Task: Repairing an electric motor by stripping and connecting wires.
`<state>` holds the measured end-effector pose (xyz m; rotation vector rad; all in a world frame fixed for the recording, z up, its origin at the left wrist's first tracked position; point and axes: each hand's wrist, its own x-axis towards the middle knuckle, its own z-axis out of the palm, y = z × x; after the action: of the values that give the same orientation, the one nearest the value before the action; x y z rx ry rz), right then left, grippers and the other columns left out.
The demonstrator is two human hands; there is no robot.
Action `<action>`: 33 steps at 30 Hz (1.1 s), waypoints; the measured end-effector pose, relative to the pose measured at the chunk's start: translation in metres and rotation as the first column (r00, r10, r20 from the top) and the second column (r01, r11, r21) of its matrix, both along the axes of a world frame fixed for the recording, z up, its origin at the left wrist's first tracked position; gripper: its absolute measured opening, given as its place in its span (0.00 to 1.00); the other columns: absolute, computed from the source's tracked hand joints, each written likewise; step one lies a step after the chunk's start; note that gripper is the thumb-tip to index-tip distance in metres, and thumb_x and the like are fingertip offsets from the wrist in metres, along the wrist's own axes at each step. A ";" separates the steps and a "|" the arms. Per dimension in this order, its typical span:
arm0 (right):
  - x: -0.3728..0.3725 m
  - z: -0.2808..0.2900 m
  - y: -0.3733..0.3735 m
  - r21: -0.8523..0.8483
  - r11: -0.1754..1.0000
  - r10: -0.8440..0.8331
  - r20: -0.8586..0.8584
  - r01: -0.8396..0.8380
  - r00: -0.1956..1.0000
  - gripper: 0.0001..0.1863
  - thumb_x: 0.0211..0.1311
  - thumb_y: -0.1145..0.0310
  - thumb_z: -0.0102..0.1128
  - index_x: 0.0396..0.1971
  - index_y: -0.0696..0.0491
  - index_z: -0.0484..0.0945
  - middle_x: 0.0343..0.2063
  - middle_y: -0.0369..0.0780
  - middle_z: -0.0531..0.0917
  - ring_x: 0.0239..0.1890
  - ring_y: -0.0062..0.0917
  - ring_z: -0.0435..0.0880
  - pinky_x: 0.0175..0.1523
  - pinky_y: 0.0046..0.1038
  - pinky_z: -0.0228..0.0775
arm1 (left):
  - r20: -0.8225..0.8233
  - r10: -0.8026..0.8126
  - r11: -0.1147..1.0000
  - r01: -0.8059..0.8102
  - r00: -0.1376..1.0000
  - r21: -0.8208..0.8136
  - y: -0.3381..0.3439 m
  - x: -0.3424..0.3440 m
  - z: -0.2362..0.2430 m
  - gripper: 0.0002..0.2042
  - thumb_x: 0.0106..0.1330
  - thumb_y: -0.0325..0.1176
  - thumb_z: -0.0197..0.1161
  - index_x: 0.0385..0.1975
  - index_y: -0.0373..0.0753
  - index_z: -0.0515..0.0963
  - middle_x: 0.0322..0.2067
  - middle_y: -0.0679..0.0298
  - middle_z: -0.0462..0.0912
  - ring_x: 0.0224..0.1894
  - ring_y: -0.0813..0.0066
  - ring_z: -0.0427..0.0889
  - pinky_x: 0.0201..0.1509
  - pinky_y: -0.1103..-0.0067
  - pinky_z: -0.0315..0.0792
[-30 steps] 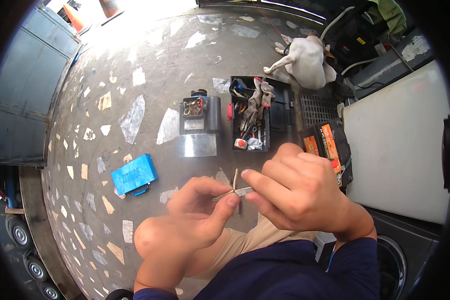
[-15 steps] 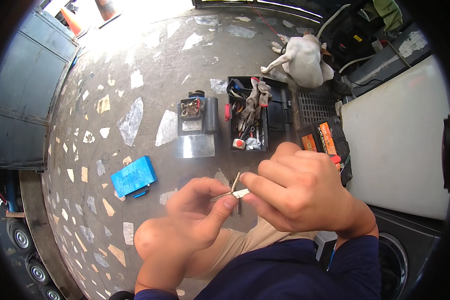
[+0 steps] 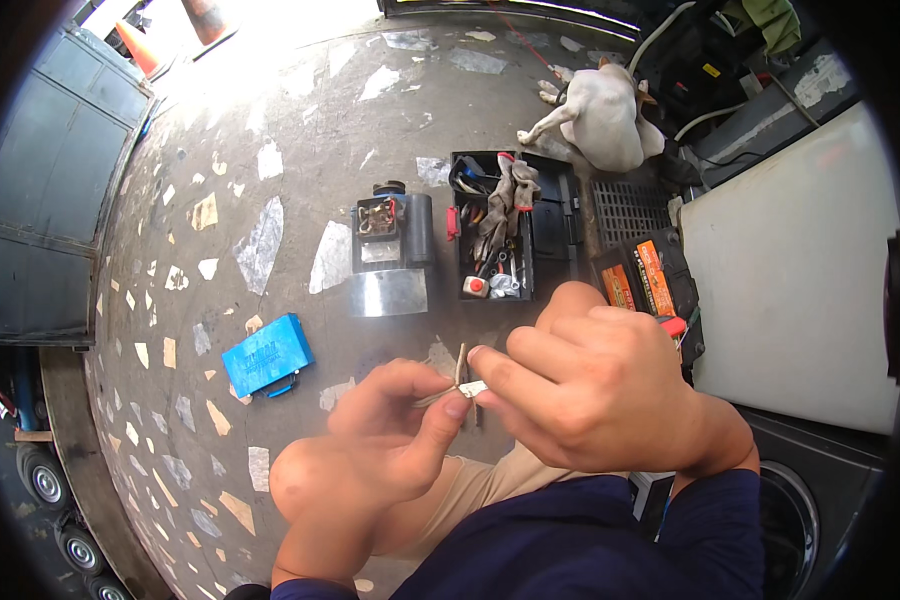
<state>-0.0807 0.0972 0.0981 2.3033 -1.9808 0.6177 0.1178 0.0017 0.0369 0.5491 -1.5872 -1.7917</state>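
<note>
My left hand (image 3: 395, 415) pinches several thin, pale wires between thumb and forefinger. One wire (image 3: 461, 366) sticks upward from the pinch, and a darker end hangs below. Against the wires sits a small white piece (image 3: 474, 388), maybe tape or a connector. My right hand (image 3: 600, 385) has its thumb and fingers closed on the right end of this piece, its other fingers curled. Both hands are close together above my lap, and the fingers partly hide where piece and wires meet.
Ahead lies an open black toolbox (image 3: 454, 270) with gloves and tools. Left of it stands a motor-like machine (image 3: 417, 230) with an exposed wiring box. A blue case (image 3: 267, 355) is on the floor. A white dog (image 3: 610, 120) sits far right, near a floor grate (image 3: 630, 208) and a battery (image 3: 653, 278).
Both hands keep their pinch around the wires and the white piece. The upright wire stands a little straighter, and the whole view has shifted slightly.
</note>
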 end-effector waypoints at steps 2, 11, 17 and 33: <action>0.002 0.001 -0.001 0.023 1.000 -0.004 -0.022 0.005 1.000 0.11 0.59 0.59 0.68 0.37 0.49 0.87 0.24 0.28 0.76 0.21 0.20 0.78 0.25 0.29 0.64 | 0.003 0.008 1.000 -0.007 1.000 -0.013 0.000 0.000 0.000 0.07 0.72 0.22 0.70 0.46 0.33 0.80 0.40 0.62 0.84 0.43 0.77 0.85 0.45 0.79 0.80; 0.004 -0.011 -0.004 -0.032 0.999 -0.030 -0.043 0.028 0.999 0.15 0.56 0.63 0.66 0.43 0.53 0.86 0.28 0.30 0.79 0.24 0.21 0.79 0.27 0.26 0.68 | 0.093 0.081 0.997 -0.081 0.992 0.000 0.006 -0.001 -0.001 0.08 0.72 0.22 0.69 0.47 0.32 0.80 0.37 0.61 0.86 0.39 0.77 0.86 0.44 0.77 0.82; 0.002 -0.030 -0.010 -0.042 0.998 -0.039 -0.029 0.038 0.999 0.12 0.57 0.64 0.65 0.39 0.52 0.85 0.28 0.32 0.79 0.25 0.22 0.82 0.27 0.26 0.70 | 0.215 0.147 0.984 -0.121 0.966 -0.129 0.001 -0.004 -0.010 0.07 0.71 0.22 0.70 0.44 0.32 0.79 0.34 0.62 0.85 0.35 0.80 0.86 0.36 0.82 0.80; -0.017 -0.049 -0.018 0.106 0.985 -0.036 0.896 -0.133 0.444 0.08 0.72 0.69 0.68 0.41 0.58 0.82 0.31 0.34 0.83 0.30 0.14 0.76 0.32 0.21 0.69 | 0.009 -0.055 0.909 0.047 0.998 0.415 -0.011 -0.007 -0.009 0.10 0.74 0.31 0.65 0.45 0.31 0.78 0.29 0.62 0.82 0.27 0.80 0.76 0.30 0.81 0.69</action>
<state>-0.0974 0.0797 0.0495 2.3129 -2.3242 2.1670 0.1112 -0.0095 0.0277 0.7273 -1.2403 -2.1864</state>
